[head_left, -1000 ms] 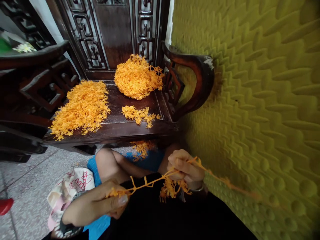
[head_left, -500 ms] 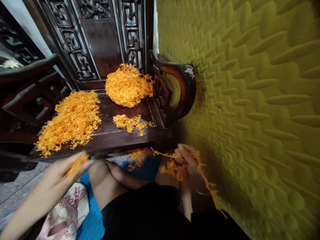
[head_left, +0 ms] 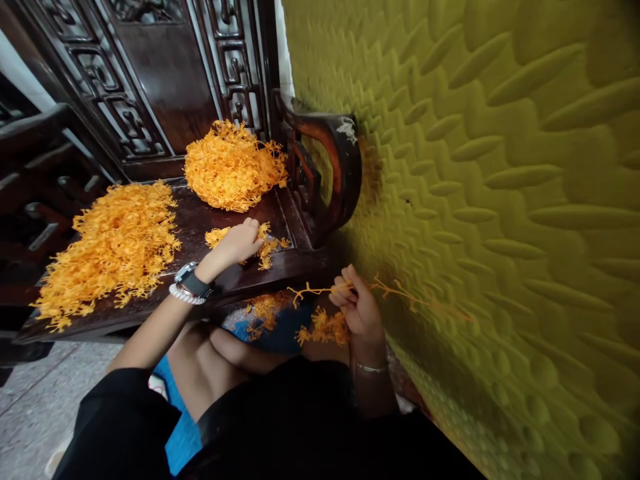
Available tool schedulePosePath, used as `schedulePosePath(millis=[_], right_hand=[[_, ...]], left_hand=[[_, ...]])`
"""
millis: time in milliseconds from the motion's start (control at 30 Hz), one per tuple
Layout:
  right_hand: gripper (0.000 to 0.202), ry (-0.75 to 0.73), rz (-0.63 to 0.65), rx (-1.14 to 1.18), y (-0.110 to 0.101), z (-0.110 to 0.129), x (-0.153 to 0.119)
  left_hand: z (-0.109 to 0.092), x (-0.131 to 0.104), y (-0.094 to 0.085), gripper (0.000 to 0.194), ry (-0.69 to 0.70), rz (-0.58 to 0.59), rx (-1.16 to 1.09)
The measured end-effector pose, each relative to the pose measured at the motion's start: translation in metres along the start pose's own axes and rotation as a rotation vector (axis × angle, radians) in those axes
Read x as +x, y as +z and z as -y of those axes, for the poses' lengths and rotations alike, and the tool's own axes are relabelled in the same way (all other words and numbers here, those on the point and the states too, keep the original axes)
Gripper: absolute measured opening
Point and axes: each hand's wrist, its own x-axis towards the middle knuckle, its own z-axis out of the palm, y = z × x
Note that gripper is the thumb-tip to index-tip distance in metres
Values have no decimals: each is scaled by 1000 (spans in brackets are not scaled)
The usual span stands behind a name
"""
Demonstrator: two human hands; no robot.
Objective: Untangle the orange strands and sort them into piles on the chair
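Note:
My left hand (head_left: 241, 241), with a watch (head_left: 193, 279) and a white coiled band at the wrist, reaches onto the dark wooden seat. Its fingers curl down into a small pile of orange branching plastic pieces (head_left: 270, 252), and their tips are hidden. Near the yellow wall, my right hand (head_left: 354, 303) pinches a thin orange branching strand (head_left: 400, 291), which sticks out on both sides of the fingers. Just below and left of that hand, an orange bunch (head_left: 325, 327) lies over my leg. Another orange bunch (head_left: 267, 310) shows under the seat's front edge.
A broad orange heap (head_left: 117, 240) covers the seat's left part, and a rounder mound (head_left: 233, 167) sits at the back. The curved armrest (head_left: 345, 173) borders the seat at right. Close on my right stands the textured yellow wall (head_left: 475, 200). Blue material (head_left: 183, 443) lies under my legs.
My left hand has moved from the lower left, where it held an orange bundle, up to the small pile. My right hand has shifted slightly up and left, still with the strand.

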Motion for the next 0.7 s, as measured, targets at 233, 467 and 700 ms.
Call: schedulePosePath(millis=[233, 467, 700], right_hand=[[54, -35, -24, 119, 3, -2, 9], [49, -122, 27, 207, 28, 5, 11], [32, -146, 59, 93, 52, 5, 5]], left_hand=[[7, 1, 9, 30, 41, -46, 11], [8, -23, 5, 42, 169, -174, -305], [-43, -109, -7, 58, 476, -19, -1049]])
